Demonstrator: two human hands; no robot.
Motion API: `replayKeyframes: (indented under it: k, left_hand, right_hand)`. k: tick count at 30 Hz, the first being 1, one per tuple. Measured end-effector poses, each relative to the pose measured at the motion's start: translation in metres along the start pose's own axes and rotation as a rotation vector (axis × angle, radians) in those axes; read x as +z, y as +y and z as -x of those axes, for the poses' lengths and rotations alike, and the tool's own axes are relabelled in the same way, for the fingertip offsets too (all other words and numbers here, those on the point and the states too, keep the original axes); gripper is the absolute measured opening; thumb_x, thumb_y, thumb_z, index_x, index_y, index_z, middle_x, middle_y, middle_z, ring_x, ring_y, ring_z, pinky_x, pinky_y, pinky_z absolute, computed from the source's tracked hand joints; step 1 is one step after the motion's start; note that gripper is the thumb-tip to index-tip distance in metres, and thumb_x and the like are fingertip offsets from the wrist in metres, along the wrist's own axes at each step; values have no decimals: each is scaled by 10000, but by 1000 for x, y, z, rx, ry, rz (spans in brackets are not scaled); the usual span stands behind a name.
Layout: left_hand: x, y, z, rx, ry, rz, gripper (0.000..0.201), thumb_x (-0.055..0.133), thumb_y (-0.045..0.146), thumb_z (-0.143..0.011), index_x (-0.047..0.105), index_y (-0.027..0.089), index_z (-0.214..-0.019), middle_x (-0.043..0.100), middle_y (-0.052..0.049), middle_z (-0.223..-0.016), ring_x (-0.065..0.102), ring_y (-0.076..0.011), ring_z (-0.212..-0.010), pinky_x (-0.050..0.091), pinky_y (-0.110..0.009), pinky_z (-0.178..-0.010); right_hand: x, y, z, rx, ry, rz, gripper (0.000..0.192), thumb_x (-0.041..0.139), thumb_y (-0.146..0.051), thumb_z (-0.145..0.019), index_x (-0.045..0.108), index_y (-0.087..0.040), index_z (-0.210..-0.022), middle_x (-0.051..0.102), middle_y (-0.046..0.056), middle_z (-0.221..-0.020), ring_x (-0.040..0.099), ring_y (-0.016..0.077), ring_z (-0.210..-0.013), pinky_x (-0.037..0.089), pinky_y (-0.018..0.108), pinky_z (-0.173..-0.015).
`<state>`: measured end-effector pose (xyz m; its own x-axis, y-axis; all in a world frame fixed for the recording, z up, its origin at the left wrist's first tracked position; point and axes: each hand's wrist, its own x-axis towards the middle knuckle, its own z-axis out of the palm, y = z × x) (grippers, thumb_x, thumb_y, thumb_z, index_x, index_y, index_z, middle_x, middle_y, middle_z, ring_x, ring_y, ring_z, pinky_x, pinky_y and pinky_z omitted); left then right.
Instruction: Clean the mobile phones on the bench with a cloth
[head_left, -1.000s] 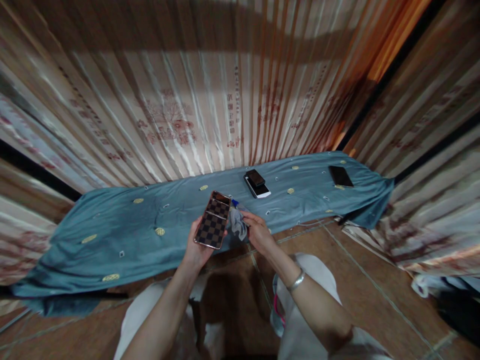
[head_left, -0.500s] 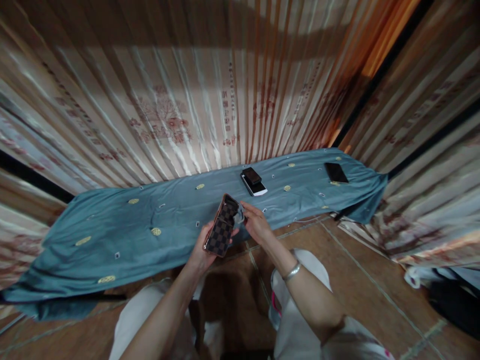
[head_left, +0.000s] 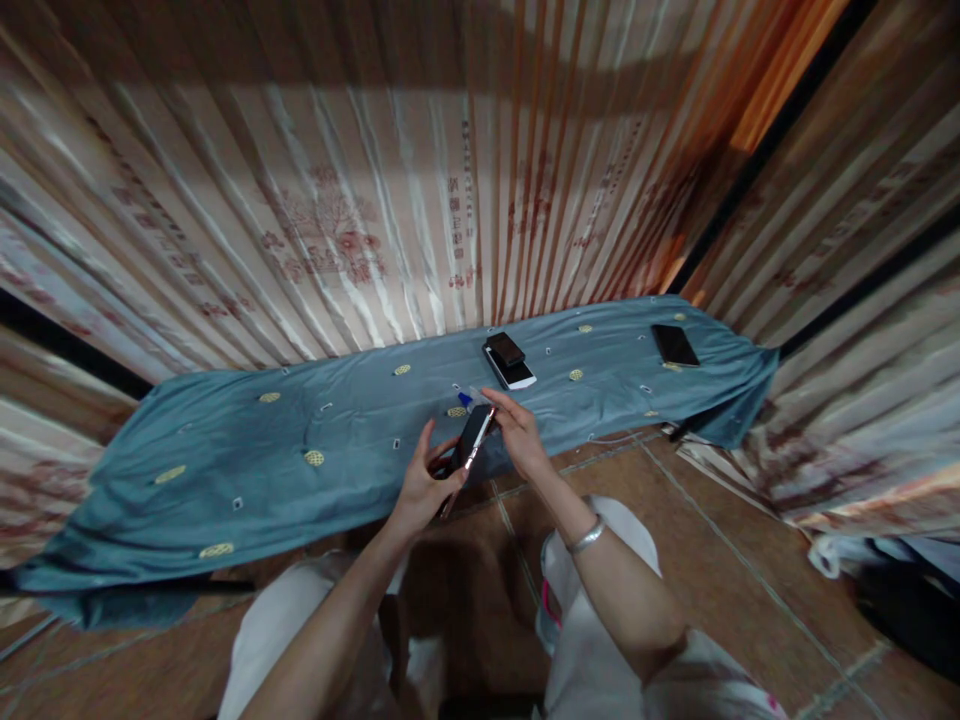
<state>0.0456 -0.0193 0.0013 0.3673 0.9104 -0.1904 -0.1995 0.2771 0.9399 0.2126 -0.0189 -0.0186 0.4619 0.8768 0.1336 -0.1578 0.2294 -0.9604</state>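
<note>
My left hand [head_left: 424, 487] holds a phone [head_left: 471, 447] in a checkered case, turned almost edge-on so its dark screen side shows. My right hand [head_left: 517, 434] grips the phone's upper end with the fingertips. Both hands hover over the near edge of a blue cloth [head_left: 247, 450] spread on a low surface. A small blue-tipped item [head_left: 465, 399] lies on the cloth just beyond the phone. The grey rag seen earlier is hidden.
Two stacked phones [head_left: 508, 360] lie on the cloth further back, and a dark phone [head_left: 675, 345] rests near its right end. Striped curtains [head_left: 375, 200] hang behind. A brown tiled floor [head_left: 720, 560] lies below, with dark items [head_left: 900, 600] at the right.
The phone has rotated from showing its checkered back to nearly edge-on with the screen side up. My right hand moved from the rag to the phone's top end.
</note>
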Motion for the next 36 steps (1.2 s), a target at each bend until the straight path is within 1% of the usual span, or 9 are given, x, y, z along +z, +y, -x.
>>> replayKeyframes:
  k: [6, 10, 17, 20, 22, 26, 29, 32, 36]
  left_hand:
    - [-11, -4, -5, 177, 9, -174, 1020, 757, 3, -473, 359, 274, -1373, 662, -32, -1102, 602, -169, -1029, 405, -256, -928]
    - [-12, 0, -4, 164, 26, -135, 979, 719, -33, -458, 416, 279, -1335, 650, -37, -1117, 534, -224, -1161, 383, -331, -985]
    - [-12, 4, -1, 208, 13, -184, 971, 752, -37, -424, 470, 259, -1304, 536, -71, -1315, 447, -232, -1257, 329, -301, -1030]
    - [-20, 8, -5, 116, 13, -101, 917, 773, 0, -462, 484, 260, -1293, 605, -69, -1229, 552, -230, -1137, 409, -292, -942]
    - [-27, 12, -9, 15, 14, -22, 733, 761, 120, -593, 509, 240, -1270, 685, -69, -1065, 633, -210, -978, 466, -259, -814]
    - [-36, 18, -13, -206, -40, 147, 427, 543, 423, -823, 603, 125, -1123, 718, -97, -812, 666, -192, -688, 480, -246, -576]
    - [-31, 14, -6, -384, -73, 289, 446, 477, 467, -849, 647, 86, -1005, 717, -104, -764, 671, -198, -661, 506, -280, -625]
    - [-19, 9, 8, -514, -211, 389, 589, 422, 566, -837, 627, 68, -1074, 719, -154, -864, 683, -270, -791, 518, -378, -726]
    - [-4, 8, 22, -581, -350, 483, 737, 333, 655, -820, 610, 32, -1101, 696, -210, -952, 681, -278, -820, 525, -366, -698]
  right_hand:
    - [4, -2, 4, 126, 34, -170, 334, 633, -393, -706, 687, -211, -981, 687, 31, -1040, 597, 197, -998, 431, 340, -906]
    - [2, 5, 4, 220, -18, -131, 309, 676, -384, -658, 704, -211, -912, 711, 21, -922, 616, 188, -916, 449, 323, -852]
    - [-6, 12, 2, 273, -29, -77, 249, 677, -375, -635, 708, -196, -806, 717, 6, -822, 619, 170, -827, 450, 296, -791]
    - [-10, 7, 0, 302, -50, -67, 231, 680, -365, -635, 712, -189, -781, 713, 5, -762, 621, 169, -744, 462, 284, -696]
    - [-13, 1, 0, 314, -76, -76, 220, 688, -355, -628, 717, -189, -769, 715, 8, -757, 625, 168, -713, 464, 272, -651]
    - [-16, -15, 1, 350, -138, -181, 200, 717, -317, -590, 730, -195, -748, 726, 13, -743, 644, 171, -701, 486, 261, -641]
    - [-17, -24, 1, 366, -178, -245, 199, 728, -289, -582, 736, -191, -755, 732, 19, -744, 661, 176, -699, 505, 267, -668]
    - [-18, -28, 1, 373, -211, -249, 214, 727, -299, -598, 737, -187, -780, 735, 22, -753, 669, 173, -683, 510, 260, -649]
    - [-17, -29, 1, 382, -231, -232, 238, 721, -296, -607, 741, -181, -814, 740, 34, -795, 673, 175, -716, 502, 262, -674]
